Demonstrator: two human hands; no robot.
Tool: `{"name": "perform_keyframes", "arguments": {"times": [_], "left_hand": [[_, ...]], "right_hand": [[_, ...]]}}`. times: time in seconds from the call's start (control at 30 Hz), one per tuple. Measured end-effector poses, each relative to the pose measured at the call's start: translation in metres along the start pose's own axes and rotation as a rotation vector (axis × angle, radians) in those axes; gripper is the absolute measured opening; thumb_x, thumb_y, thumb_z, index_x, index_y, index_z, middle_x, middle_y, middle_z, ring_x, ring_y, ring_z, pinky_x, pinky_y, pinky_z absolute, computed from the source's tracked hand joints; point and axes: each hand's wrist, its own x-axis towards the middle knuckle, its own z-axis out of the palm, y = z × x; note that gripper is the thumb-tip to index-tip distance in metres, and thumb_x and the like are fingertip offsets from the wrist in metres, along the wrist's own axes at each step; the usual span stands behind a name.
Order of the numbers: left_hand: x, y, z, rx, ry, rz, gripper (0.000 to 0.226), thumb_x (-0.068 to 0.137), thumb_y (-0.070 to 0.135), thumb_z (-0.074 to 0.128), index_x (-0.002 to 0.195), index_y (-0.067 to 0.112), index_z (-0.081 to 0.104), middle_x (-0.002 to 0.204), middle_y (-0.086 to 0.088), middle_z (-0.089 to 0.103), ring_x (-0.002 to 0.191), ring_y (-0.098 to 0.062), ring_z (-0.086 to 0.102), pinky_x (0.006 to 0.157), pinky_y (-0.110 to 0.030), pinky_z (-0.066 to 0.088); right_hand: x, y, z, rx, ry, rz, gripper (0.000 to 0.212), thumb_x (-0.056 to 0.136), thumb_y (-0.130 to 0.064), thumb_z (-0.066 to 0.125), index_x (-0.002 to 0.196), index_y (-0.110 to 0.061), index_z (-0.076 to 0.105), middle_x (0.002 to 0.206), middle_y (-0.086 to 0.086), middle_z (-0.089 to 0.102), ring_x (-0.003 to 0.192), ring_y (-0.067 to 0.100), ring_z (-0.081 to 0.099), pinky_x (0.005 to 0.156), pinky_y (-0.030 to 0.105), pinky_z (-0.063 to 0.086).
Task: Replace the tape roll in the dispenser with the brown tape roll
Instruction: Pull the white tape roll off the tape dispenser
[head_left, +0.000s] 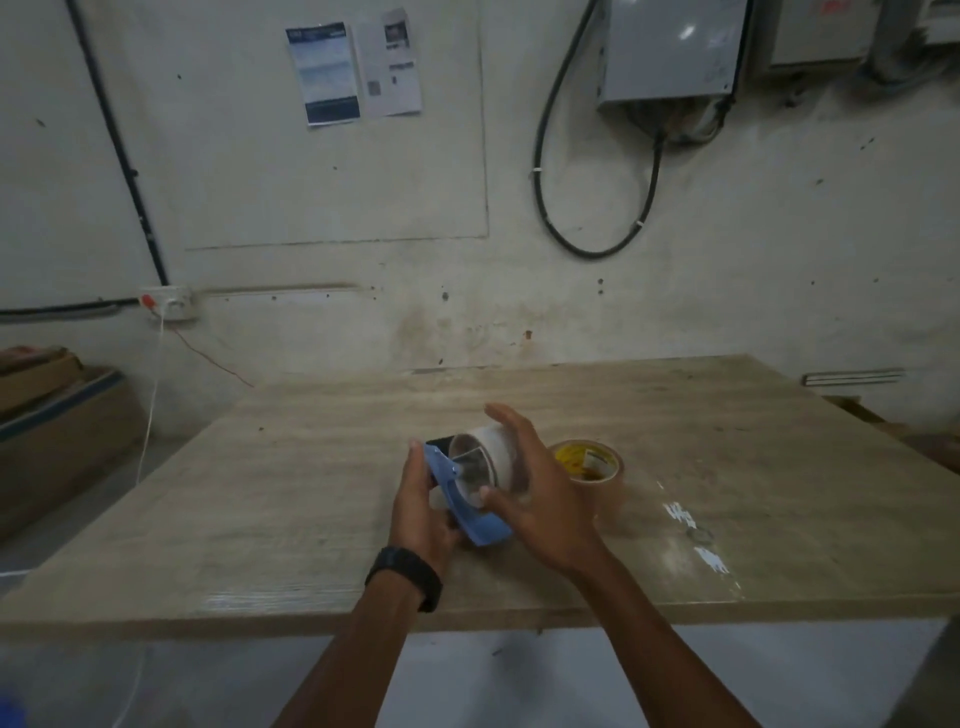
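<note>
The left hand (421, 514) grips the blue dispenser (491, 532) by its handle end. Its fingers are wrapped round the body, and the forefinger runs up along the dispenser's outer edge. The dispenser is held tilted just above the worktop (291, 499), between the two hands. A black part shows at its far tip, beyond the left fingertips.

A pale tape roll (496, 449) sits in the dispenser. It is whitish and near translucent, with its open core turned towards the left hand and a thin spindle visible inside. The right hand (543, 493) cups this roll from its own side: the thumb is pressed on the near rim and the fingers curve over the far side, so the roll is clasped between them.

The brown tape roll (597, 465) lies flat on the worktop just beyond and outside the right hand, partly hidden behind its knuckles. It is glossy tan, and the inside of its core is lined in yellow with dark print. It touches neither hand.

A black wristband (405, 574) circles the left wrist.
</note>
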Motion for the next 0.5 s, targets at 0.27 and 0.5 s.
{"name": "perform_keyframes", "arguments": {"times": [0.27, 0.5], "left_hand": [[0.025, 0.010, -0.006, -0.066, -0.055, 0.005, 0.068, 0.080, 0.063, 0.056, 0.118, 0.008, 0.066, 0.100, -0.016, 0.070, 0.084, -0.029, 0.066, 0.076, -0.041, 0.054], [0.049, -0.009, -0.015, 0.020, 0.008, -0.144, 0.107, 0.051, 0.069, 0.086, 0.135, 0.008, 0.058, 0.118, -0.014, 0.067, 0.101, -0.031, 0.065, 0.095, -0.045, 0.055]], "right_hand": [[0.011, 0.008, 0.007, 0.186, -0.076, 0.021, 0.086, 0.081, -0.027, 0.079, 0.151, -0.034, 0.029, 0.151, -0.010, 0.042, 0.135, 0.004, 0.045, 0.107, 0.032, 0.047], [0.012, 0.020, 0.023, 0.300, -0.071, 0.096, 0.070, 0.086, -0.035, 0.074, 0.146, -0.037, 0.039, 0.142, -0.014, 0.052, 0.124, 0.008, 0.057, 0.098, 0.034, 0.053]]}}
